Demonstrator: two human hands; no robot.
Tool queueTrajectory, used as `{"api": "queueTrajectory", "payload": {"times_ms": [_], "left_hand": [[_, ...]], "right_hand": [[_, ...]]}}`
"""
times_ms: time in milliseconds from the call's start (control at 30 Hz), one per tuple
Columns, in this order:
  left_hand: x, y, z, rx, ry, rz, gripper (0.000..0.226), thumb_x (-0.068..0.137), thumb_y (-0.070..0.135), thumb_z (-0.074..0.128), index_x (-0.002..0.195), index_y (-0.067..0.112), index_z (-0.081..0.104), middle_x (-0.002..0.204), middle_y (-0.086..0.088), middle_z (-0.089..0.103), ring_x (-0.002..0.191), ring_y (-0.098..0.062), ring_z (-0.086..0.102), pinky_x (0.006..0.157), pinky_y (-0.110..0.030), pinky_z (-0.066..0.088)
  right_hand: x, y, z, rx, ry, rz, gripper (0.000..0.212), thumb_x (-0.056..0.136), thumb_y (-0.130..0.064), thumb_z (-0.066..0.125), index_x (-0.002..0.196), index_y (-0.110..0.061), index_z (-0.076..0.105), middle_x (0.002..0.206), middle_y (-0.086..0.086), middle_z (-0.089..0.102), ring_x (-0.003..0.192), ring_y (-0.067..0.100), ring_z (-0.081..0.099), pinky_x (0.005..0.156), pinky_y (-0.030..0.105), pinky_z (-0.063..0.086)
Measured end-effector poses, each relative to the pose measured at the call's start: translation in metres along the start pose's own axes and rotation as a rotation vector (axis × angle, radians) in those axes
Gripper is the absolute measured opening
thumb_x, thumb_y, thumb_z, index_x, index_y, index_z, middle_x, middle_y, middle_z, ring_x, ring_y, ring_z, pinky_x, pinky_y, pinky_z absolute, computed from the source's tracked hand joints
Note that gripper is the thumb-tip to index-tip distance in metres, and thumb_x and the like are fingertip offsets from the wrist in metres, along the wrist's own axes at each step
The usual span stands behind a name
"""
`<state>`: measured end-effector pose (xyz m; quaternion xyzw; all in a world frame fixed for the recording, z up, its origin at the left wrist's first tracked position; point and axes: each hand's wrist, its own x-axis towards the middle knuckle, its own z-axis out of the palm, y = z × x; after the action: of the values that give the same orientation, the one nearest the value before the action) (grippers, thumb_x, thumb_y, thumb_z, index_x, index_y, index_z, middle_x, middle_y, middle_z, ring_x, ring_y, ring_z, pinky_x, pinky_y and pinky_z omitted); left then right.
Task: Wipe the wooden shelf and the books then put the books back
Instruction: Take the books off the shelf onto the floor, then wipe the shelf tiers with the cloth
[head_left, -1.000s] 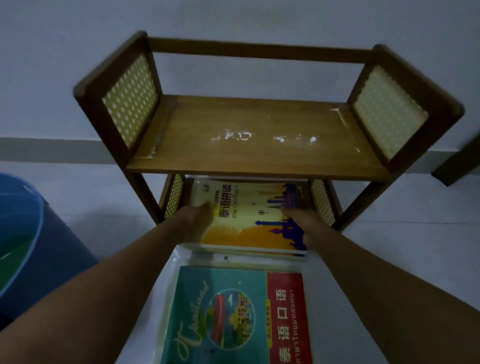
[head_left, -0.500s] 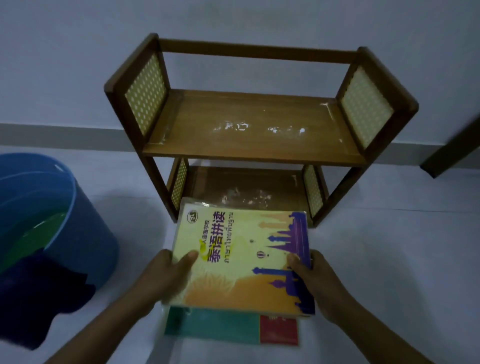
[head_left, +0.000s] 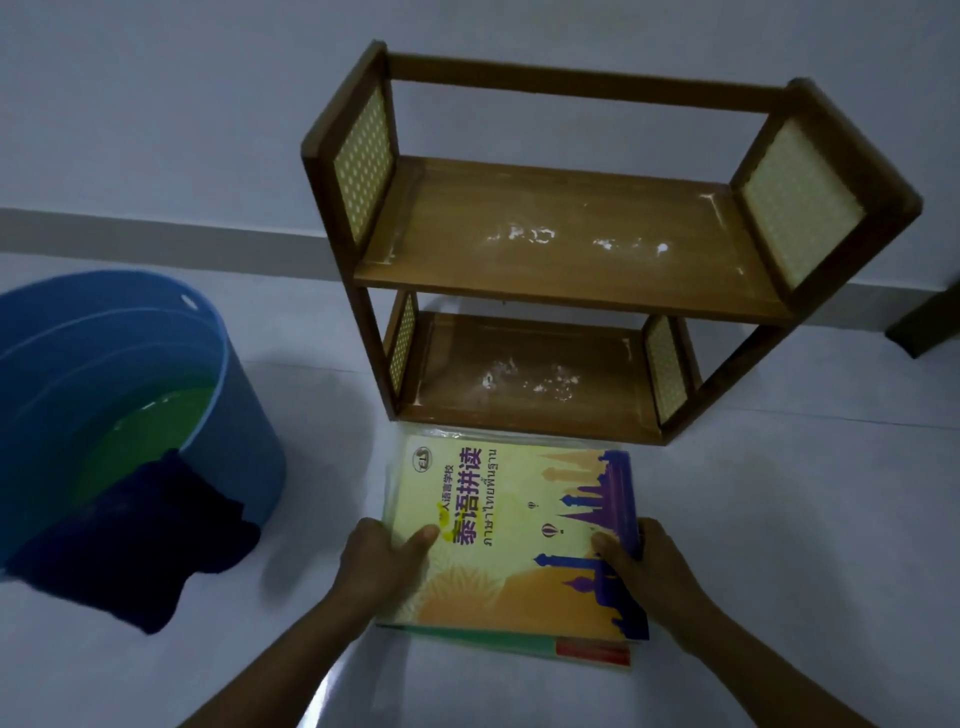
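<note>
Gripping yellow book, title seemingly 泰语拼读.

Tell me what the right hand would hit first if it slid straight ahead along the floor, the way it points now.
Probably the wooden shelf: the right hand, gripping the yellow book, points up-frame toward the lower tier's front edge. Only bare floor shows between them, though depth is hard to judge.

- The left hand and right hand grip the side edges of a yellow-and-orange paperback book, thumbs on its cover.
- It lies on a teal-and-red book on the pale floor.
- Just behind stands a brown two-tier wooden shelf, both boards smudged white.
- To the left, a blue plastic bucket holds greenish water, with a dark blue cloth draped over its rim.
</note>
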<state>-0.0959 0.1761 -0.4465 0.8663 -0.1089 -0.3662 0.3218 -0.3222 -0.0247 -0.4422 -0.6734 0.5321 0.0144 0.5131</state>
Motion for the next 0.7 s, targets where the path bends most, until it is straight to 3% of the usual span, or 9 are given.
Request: {"api": "queueTrajectory", "payload": {"times_ms": [33, 100, 200, 300, 400, 500, 567, 633, 700], "left_hand": [[-0.003, 0.003, -0.004, 0.078, 0.044, -0.001, 0.056, 0.072, 0.061, 0.069, 0.085, 0.007, 0.067, 0.076, -0.006, 0.071, 0.068, -0.02, 0.069, 0.061, -0.036, 0.058], [-0.013, 0.011, -0.014, 0.28, 0.121, 0.022, 0.076, 0.065, 0.076, 0.061, 0.098, 0.007, 0.056, 0.096, -0.009, 0.063, 0.089, -0.024, 0.062, 0.066, -0.033, 0.05], [-0.039, 0.031, -0.036, 0.42, 0.124, 0.131, 0.078, 0.078, 0.072, 0.05, 0.124, 0.009, 0.044, 0.122, -0.01, 0.052, 0.114, -0.025, 0.05, 0.084, -0.034, 0.048], [-0.074, 0.05, -0.075, 0.458, 0.208, 0.348, 0.072, 0.09, 0.057, 0.048, 0.143, 0.012, 0.027, 0.143, -0.006, 0.039, 0.132, -0.02, 0.036, 0.103, -0.03, 0.037], [-0.113, 0.056, -0.13, 0.434, 0.36, 0.524, 0.071, 0.092, 0.048, 0.05, 0.148, 0.014, 0.022, 0.152, -0.002, 0.028, 0.139, -0.016, 0.028, 0.108, -0.024, 0.033], [-0.14, 0.04, -0.178, 0.394, 0.526, 0.627, 0.069, 0.087, 0.037, 0.064, 0.145, 0.012, 0.034, 0.148, -0.003, 0.037, 0.136, -0.019, 0.037, 0.106, -0.024, 0.031], [-0.141, 0.023, -0.202, 0.467, 0.61, 0.618, 0.073, 0.08, 0.035, 0.073, 0.14, 0.007, 0.042, 0.142, -0.008, 0.047, 0.129, -0.026, 0.046, 0.106, -0.033, 0.038], [-0.133, 0.011, -0.215, 0.488, 0.514, 0.467, 0.072, 0.077, 0.041, 0.073, 0.136, 0.009, 0.045, 0.132, -0.007, 0.056, 0.119, -0.025, 0.054, 0.099, -0.035, 0.045], [-0.129, 0.005, -0.222, 0.525, 0.434, 0.382, 0.048, 0.08, 0.046, 0.063, 0.119, 0.019, 0.055, 0.11, -0.001, 0.068, 0.096, -0.021, 0.065, 0.081, -0.031, 0.051]], "right_hand": [[0.001, 0.001, -0.001, -0.041, 0.012, 0.013, 0.087, 0.063, -0.07, 0.069, 0.12, -0.006, 0.052, 0.103, 0.012, 0.069, 0.081, 0.02, 0.071, 0.063, 0.028, 0.056], [0.001, -0.008, -0.005, -0.191, 0.062, 0.051, 0.093, 0.07, -0.058, 0.073, 0.136, -0.002, 0.038, 0.115, 0.02, 0.061, 0.097, 0.029, 0.065, 0.075, 0.037, 0.055], [-0.009, -0.038, -0.011, -0.523, 0.142, 0.052, 0.081, 0.085, -0.052, 0.061, 0.14, -0.002, 0.029, 0.13, 0.024, 0.046, 0.117, 0.038, 0.048, 0.095, 0.043, 0.045], [-0.031, -0.093, 0.004, -0.634, 0.121, -0.168, 0.077, 0.091, -0.046, 0.054, 0.148, -0.007, 0.018, 0.142, 0.018, 0.038, 0.129, 0.034, 0.039, 0.104, 0.044, 0.04], [-0.066, -0.162, 0.041, -0.7, 0.042, -0.504, 0.077, 0.093, -0.043, 0.052, 0.151, -0.014, 0.011, 0.156, 0.01, 0.022, 0.142, 0.027, 0.024, 0.114, 0.041, 0.028], [-0.106, -0.227, 0.09, -0.793, -0.009, -0.798, 0.072, 0.097, -0.041, 0.047, 0.153, -0.019, 0.008, 0.161, 0.005, 0.009, 0.147, 0.024, 0.01, 0.118, 0.039, 0.015], [-0.127, -0.259, 0.126, -0.857, -0.029, -0.988, 0.072, 0.096, -0.037, 0.049, 0.152, -0.018, 0.009, 0.16, 0.005, 0.01, 0.146, 0.022, 0.01, 0.117, 0.037, 0.014], [-0.141, -0.279, 0.157, -0.889, -0.077, -1.089, 0.075, 0.094, -0.032, 0.053, 0.152, -0.017, 0.009, 0.16, 0.007, 0.012, 0.146, 0.023, 0.012, 0.116, 0.037, 0.013], [-0.153, -0.29, 0.181, -0.917, -0.121, -1.132, 0.078, 0.092, -0.027, 0.057, 0.152, -0.017, 0.01, 0.16, 0.008, 0.013, 0.146, 0.024, 0.013, 0.117, 0.039, 0.012]]}}
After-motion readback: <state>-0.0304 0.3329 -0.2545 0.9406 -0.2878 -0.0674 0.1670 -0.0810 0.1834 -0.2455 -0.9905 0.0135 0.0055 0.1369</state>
